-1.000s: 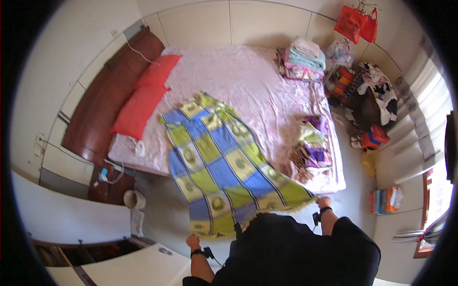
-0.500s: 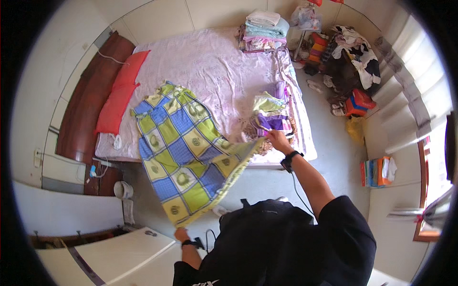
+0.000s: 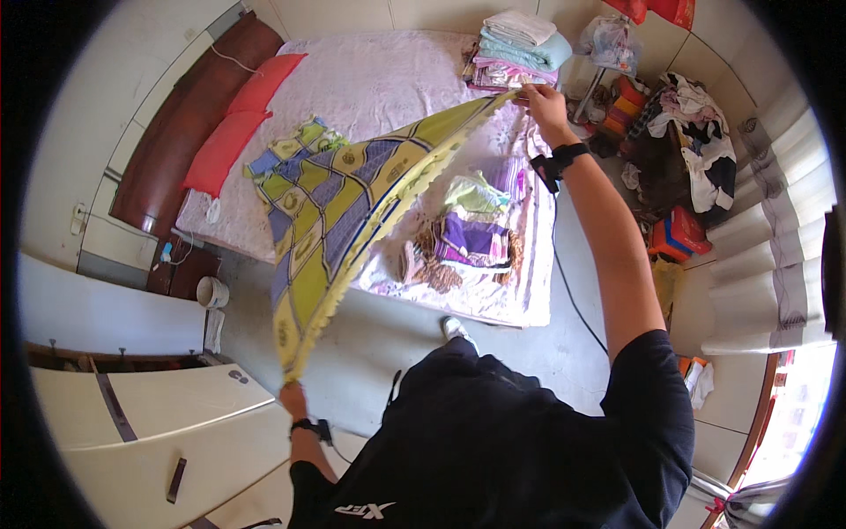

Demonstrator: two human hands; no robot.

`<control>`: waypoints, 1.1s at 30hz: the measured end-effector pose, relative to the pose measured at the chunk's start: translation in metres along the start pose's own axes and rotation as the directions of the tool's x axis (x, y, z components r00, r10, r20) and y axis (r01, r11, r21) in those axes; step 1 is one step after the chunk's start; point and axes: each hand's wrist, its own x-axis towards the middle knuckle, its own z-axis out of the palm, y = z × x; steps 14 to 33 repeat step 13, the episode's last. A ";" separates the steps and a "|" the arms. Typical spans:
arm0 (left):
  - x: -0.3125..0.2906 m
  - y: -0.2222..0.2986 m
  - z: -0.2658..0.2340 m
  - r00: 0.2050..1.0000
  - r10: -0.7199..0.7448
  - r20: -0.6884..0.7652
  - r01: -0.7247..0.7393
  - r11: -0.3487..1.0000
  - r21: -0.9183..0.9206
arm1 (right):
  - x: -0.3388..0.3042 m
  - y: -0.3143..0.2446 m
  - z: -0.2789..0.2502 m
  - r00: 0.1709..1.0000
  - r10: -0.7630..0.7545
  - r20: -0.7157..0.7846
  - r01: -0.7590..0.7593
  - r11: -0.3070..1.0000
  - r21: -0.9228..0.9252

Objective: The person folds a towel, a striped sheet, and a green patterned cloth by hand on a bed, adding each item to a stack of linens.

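Person stands at the bed's foot, both arms out. Right hand (image 3: 542,101) raised and stretched far forward, fingers pinched shut on one corner of the yellow-blue checked cloth (image 3: 339,198). Left hand (image 3: 293,398) low and close to the body, closed on the opposite corner. Cloth hangs taut between the hands, its far part draped on the bed (image 3: 388,79). Below the right forearm: loose pile of clothes (image 3: 471,234). Just beyond the right hand: folded stack (image 3: 520,48). Red pillows (image 3: 242,123) beyond the left hand.
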 end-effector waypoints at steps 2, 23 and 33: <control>-0.024 0.022 0.075 0.968 0.236 0.083 -0.245 0.961 0.131 | 0.034 0.020 -0.050 0.990 -0.063 -0.126 0.030 0.969 -0.246; -0.200 0.236 0.191 0.688 -0.053 0.724 -0.280 0.901 0.331 | 0.118 0.060 -0.202 0.963 0.260 -0.070 -0.269 0.930 -0.251; -0.200 0.236 0.191 0.688 -0.053 0.724 -0.280 0.901 0.331 | 0.118 0.060 -0.202 0.963 0.260 -0.070 -0.269 0.930 -0.251</control>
